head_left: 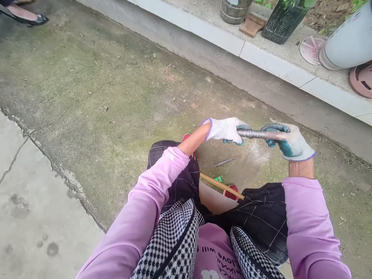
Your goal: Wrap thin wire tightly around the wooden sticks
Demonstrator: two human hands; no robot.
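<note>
Both my hands wear white knit gloves with teal-coated palms and fingers. My left hand [232, 131] is closed around the left end of a silvery, ridged rod [253, 134], held nearly level above the ground. At its other end, a smoother brownish part lies in my right hand [287, 140], whose fingers curl around it. The gloves hide both tips of the rod. Below on the concrete lies a thin, pointed grey-and-brown piece [227, 161]. Pale powder [257, 153] is scattered near it.
A wooden bar [222, 186] crosses between my knees, with a small green wrapper [218, 178] beyond it. A white-tiled ledge [215, 34] holds a dark pot [235, 11], a green container [286, 19], a wooden block [252, 25] and a white cylinder [348, 38]. Another person's shoe [31, 19] shows upper left.
</note>
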